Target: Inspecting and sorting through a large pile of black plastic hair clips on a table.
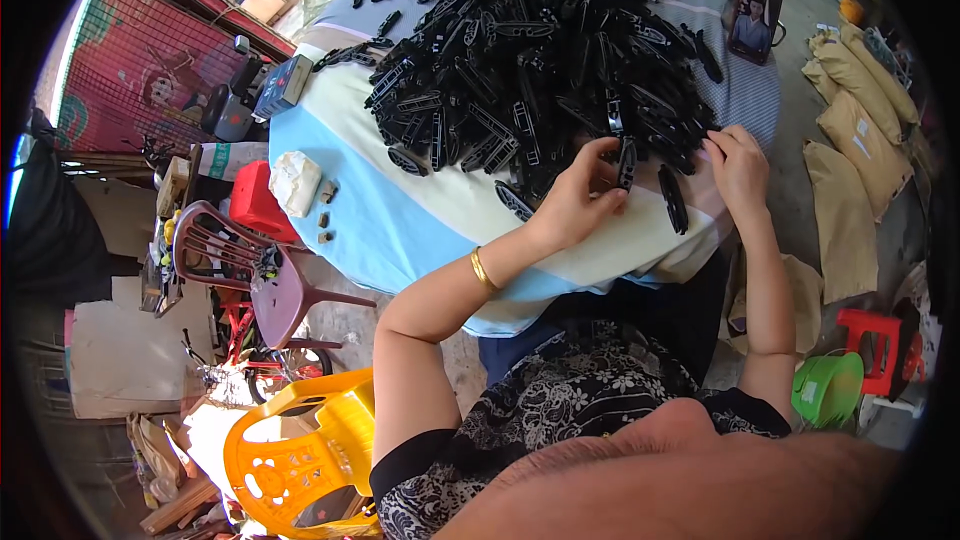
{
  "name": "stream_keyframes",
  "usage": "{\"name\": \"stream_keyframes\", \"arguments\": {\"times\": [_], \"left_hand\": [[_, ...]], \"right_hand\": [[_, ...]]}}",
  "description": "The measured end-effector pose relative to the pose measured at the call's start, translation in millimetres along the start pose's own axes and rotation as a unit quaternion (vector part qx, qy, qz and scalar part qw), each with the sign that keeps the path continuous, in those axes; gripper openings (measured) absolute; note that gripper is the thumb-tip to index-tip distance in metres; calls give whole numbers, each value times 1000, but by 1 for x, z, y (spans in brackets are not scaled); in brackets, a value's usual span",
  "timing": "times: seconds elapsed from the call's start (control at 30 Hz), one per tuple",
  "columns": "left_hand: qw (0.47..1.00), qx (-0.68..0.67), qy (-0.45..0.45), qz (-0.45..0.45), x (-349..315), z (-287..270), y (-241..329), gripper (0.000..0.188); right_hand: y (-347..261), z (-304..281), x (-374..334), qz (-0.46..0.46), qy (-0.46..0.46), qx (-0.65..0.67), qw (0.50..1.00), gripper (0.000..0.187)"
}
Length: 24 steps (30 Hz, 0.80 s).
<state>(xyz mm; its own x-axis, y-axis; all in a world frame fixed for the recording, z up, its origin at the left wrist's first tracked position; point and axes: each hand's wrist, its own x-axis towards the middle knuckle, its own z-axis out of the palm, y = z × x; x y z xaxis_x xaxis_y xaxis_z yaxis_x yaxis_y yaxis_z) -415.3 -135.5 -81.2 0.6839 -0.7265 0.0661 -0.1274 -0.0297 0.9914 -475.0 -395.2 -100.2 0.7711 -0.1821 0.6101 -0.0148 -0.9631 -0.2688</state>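
Observation:
A large heap of black plastic slotted parts [540, 40] covers a table with a striped cloth [400, 220]. My left hand [585, 200] is closed around one black part [626, 162], held upright at the near edge of the heap. My right hand [738, 165] rests on the edge of the heap, its fingers touching the parts there. One long black part [673, 200] lies on the cloth between my hands. A gold bangle [483, 270] circles my left wrist.
A phone [755, 15] stands propped at the table's far right. A crumpled white cloth [295, 183] lies on the left table edge. Brown [260, 270] and yellow [300, 440] plastic chairs stand left, brown sacks [850, 130] and a green bucket [828, 388] right.

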Motion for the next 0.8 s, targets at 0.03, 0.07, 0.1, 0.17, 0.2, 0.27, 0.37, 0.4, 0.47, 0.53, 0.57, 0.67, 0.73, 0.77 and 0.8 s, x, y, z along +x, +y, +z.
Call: {"name": "stream_keyframes", "arguments": {"times": [0.03, 0.07, 0.1, 0.17, 0.2, 0.27, 0.37, 0.4, 0.47, 0.53, 0.57, 0.67, 0.73, 0.77, 0.8], "left_hand": [[991, -129, -15, -33, 0, -2, 0, 53], [991, -129, -12, -33, 1, -4, 1, 53], [975, -207, -52, -59, 1, -6, 2, 51], [952, -282, -89, -83, 2, -8, 3, 49], [929, -339, -84, -124, 2, -8, 3, 45], [899, -396, -83, -165, 3, -6, 1, 42], [892, -419, -99, -142, 2, -4, -5, 34], [911, -380, -99, -125, 2, -3, -6, 33], [930, -339, -92, -106, 2, -4, -7, 32], [944, -300, -88, -103, 2, -4, -7, 32], [944, -300, -88, -105, 2, -3, -7, 32], [957, -271, -69, -72, 1, -3, -7, 35], [968, -227, -57, -86, 0, -4, -8, 38], [968, -228, -55, -86, 0, -4, -9, 38], [971, -219, -48, -79, 0, -4, -11, 39]], "right_hand": [[-2, -2, 1, 5, -7, 8, 1000, 15], [-3, -3, 2, 10, -14, 16, 1000, 15], [-3, -4, 0, 8, -15, 17, 1000, 15], [-3, -7, -3, 60, 11, 22, 998, 17], [-4, -10, -2, 59, 11, 23, 998, 17], [-8, -18, -1, 81, -8, 38, 996, 17], [-16, -17, 5, 102, 46, 89, 990, 19], [-23, -18, 6, 103, 46, 89, 990, 19], [-44, -22, 6, 99, 76, 259, 958, 22], [-64, -26, -2, 103, 6, 406, 908, 17], [-79, -30, -2, 66, -5, 396, 916, 17], [-100, -29, -6, -42, -12, 385, 922, 17], [-106, -27, -12, -73, 13, 338, 938, 16], [-107, -28, -12, -74, 12, 338, 938, 16], [-108, -29, -13, -110, 24, 295, 949, 16]]}}
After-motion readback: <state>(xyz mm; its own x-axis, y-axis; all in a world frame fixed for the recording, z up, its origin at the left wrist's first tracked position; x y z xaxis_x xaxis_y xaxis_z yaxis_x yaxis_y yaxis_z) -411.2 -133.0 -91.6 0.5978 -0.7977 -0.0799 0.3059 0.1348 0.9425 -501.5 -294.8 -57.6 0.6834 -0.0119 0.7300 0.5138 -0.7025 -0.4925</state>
